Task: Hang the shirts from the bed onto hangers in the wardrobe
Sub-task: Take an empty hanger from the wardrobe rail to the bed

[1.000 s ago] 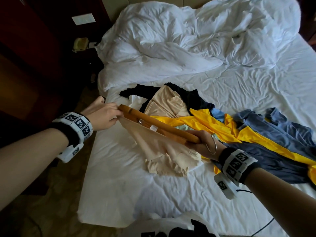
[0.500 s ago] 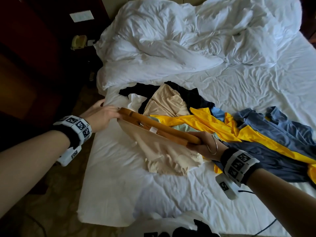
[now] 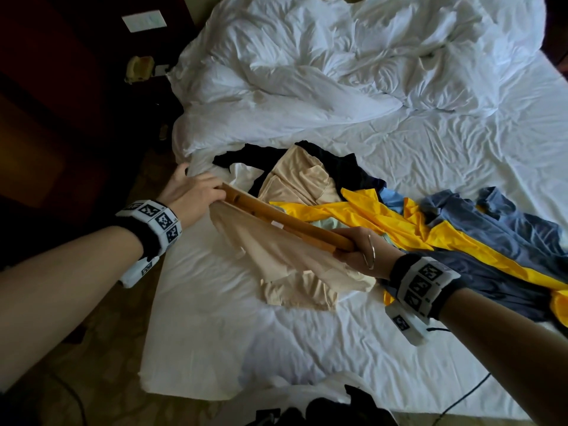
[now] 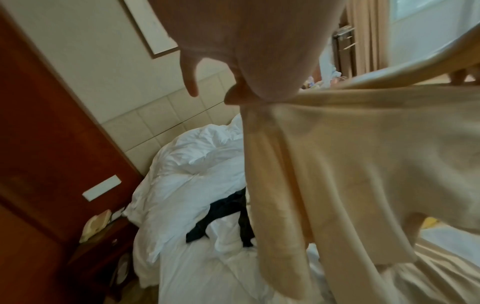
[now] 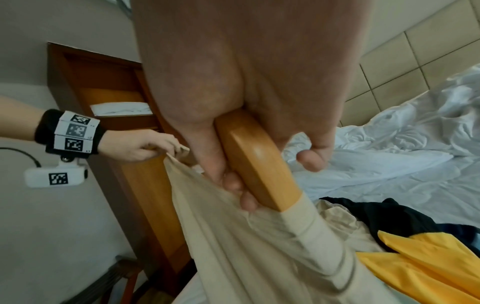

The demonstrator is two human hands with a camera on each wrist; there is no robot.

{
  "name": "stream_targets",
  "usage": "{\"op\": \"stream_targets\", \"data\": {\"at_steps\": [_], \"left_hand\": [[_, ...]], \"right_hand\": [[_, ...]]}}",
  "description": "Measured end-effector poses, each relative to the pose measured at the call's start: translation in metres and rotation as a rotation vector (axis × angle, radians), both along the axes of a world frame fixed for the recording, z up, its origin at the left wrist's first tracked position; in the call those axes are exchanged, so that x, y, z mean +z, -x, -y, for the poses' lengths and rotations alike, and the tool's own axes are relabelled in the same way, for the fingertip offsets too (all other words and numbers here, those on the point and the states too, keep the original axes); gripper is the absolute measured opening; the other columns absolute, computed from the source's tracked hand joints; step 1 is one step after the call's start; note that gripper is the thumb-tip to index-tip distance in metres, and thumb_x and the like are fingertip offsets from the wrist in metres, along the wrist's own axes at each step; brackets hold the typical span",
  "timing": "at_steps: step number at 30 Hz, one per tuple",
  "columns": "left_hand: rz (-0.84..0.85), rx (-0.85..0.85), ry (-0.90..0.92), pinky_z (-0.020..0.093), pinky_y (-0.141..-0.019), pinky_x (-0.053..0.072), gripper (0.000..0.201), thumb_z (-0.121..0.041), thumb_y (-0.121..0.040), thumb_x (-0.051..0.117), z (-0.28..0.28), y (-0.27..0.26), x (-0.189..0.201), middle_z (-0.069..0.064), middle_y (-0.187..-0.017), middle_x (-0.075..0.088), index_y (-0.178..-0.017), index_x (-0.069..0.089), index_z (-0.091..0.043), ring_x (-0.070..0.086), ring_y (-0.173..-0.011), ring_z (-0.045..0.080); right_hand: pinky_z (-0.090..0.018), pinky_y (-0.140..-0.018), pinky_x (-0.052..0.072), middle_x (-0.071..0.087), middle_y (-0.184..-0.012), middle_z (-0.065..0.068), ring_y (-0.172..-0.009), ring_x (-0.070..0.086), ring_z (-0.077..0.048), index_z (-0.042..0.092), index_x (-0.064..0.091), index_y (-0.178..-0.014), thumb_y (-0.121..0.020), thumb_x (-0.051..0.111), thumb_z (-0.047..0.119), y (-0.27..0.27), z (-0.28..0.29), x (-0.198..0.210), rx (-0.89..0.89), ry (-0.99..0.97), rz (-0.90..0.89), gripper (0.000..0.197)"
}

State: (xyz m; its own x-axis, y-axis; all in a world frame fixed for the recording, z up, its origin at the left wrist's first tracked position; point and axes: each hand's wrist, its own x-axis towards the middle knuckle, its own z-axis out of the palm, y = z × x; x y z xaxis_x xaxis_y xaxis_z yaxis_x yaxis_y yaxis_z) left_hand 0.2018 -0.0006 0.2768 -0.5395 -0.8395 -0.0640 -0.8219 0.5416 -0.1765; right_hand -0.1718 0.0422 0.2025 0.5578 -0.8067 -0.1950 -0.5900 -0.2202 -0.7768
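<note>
A wooden hanger (image 3: 285,221) (image 5: 255,162) is held level over the bed, with a beige shirt (image 3: 276,256) (image 4: 363,164) (image 5: 259,246) draped from it. My right hand (image 3: 353,247) (image 5: 233,160) grips the hanger's right end. My left hand (image 3: 196,192) (image 4: 233,90) (image 5: 145,148) pinches the shirt's fabric at the hanger's left end. More shirts lie on the bed behind: a yellow one (image 3: 399,222) (image 5: 428,257), a grey-blue one (image 3: 507,235), a black one (image 3: 338,167) (image 4: 223,216) and another beige one (image 3: 301,179).
The bed (image 3: 307,333) has a white sheet, with a crumpled white duvet (image 3: 338,72) at its head. A dark wooden wardrobe (image 4: 46,144) and a nightstand with a telephone (image 3: 140,67) stand to the left. Patterned floor lies left of the bed.
The left hand has shifted slightly along the hanger's left end, drawing the beige fabric over it. The right hand keeps its grip.
</note>
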Motion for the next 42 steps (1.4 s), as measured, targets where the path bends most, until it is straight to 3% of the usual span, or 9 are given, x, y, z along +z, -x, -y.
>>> {"op": "stream_targets", "data": {"at_steps": [6,13,18,22,25,30,33,38,42], "left_hand": [[-0.081,-0.28,0.153,0.06,-0.094,0.039,0.028,-0.013,-0.081,0.042,-0.012,0.034,0.007,0.01,-0.098,0.065,-0.085,0.069,-0.011,0.053,-0.098,0.022],[-0.046,-0.253,-0.027,0.042,-0.085,0.049,0.025,-0.017,-0.08,0.046,-0.047,0.069,-0.007,0.0,-0.104,0.059,-0.089,0.069,-0.021,0.057,-0.103,0.021],[-0.239,-0.119,0.016,0.032,-0.068,0.051,0.014,-0.006,-0.079,0.065,-0.039,0.075,0.029,-0.004,-0.09,0.056,-0.085,0.065,-0.019,0.056,-0.081,0.015],[-0.557,0.093,-0.075,0.028,-0.086,0.048,0.036,-0.008,-0.08,0.064,-0.028,0.08,0.064,-0.011,-0.107,0.052,-0.111,0.055,-0.024,0.052,-0.101,0.01],[-0.64,0.118,-0.09,0.024,-0.091,0.044,0.047,-0.016,-0.082,0.072,-0.021,0.095,0.096,-0.01,-0.114,0.056,-0.124,0.053,-0.024,0.055,-0.106,0.009],[-0.632,0.331,0.081,0.039,-0.076,0.053,0.013,-0.036,-0.087,0.065,0.005,0.111,0.159,-0.003,-0.084,0.066,-0.088,0.051,-0.033,0.063,-0.082,0.021],[-0.754,0.364,0.096,0.038,-0.072,0.055,0.019,-0.032,-0.09,0.06,0.022,0.113,0.195,-0.007,-0.07,0.061,-0.072,0.054,-0.031,0.064,-0.075,0.022],[-0.806,0.419,0.22,0.03,-0.064,0.048,0.015,-0.031,-0.093,0.058,0.037,0.109,0.243,-0.001,-0.075,0.064,-0.084,0.065,-0.021,0.064,-0.075,0.022],[-0.835,0.531,0.275,0.025,-0.057,0.035,0.024,-0.027,-0.09,0.062,0.049,0.095,0.266,-0.007,-0.067,0.056,-0.068,0.054,-0.021,0.057,-0.07,0.021]], "right_hand": [[-0.028,-0.068,0.041,0.068,-0.09,-0.001,-0.083,0.062,-0.02,0.018,0.069,-0.113,-0.089,0.065,0.024,0.005,0.006,0.001,0.01,0.032,-0.24,0.025],[-0.04,-0.066,0.051,0.065,-0.067,-0.004,-0.067,0.063,-0.027,0.011,0.072,-0.085,-0.085,0.075,0.014,-0.009,0.015,0.035,-0.205,-0.046,0.107,0.004],[-0.032,-0.059,0.044,0.061,-0.058,0.005,-0.057,0.056,-0.009,0.024,0.073,-0.074,-0.082,0.078,0.024,-0.025,0.032,0.079,-0.162,-0.029,0.146,0.01],[-0.029,-0.056,0.044,0.058,-0.057,0.001,-0.053,0.053,-0.014,0.007,0.077,-0.088,-0.081,0.08,0.025,-0.032,0.046,0.136,-0.148,-0.053,0.208,0.019],[-0.027,-0.056,0.047,0.061,-0.059,-0.007,-0.055,0.055,-0.019,-0.003,0.073,-0.08,-0.08,0.081,0.027,-0.04,0.057,0.194,-0.107,-0.053,0.197,0.031],[-0.026,-0.063,0.053,0.072,-0.07,-0.008,-0.06,0.062,-0.016,0.004,0.076,-0.081,-0.081,0.081,0.027,-0.055,0.077,0.287,-0.039,0.065,0.189,0.023],[-0.028,-0.069,0.057,0.074,-0.075,-0.006,-0.063,0.064,-0.013,0.012,0.078,-0.094,-0.081,0.079,0.029,-0.063,0.086,0.327,-0.017,0.205,0.186,0.022],[-0.042,-0.082,0.059,0.075,-0.085,-0.01,-0.081,0.072,-0.024,0.014,0.073,-0.097,-0.076,0.08,0.042,-0.062,0.115,0.352,-0.121,0.451,0.099,0.036],[-0.035,-0.07,0.051,0.067,-0.071,-0.008,-0.068,0.064,-0.022,0.017,0.069,-0.074,-0.076,0.078,0.048,-0.053,0.128,0.354,-0.156,0.47,-0.102,0.032]]}}
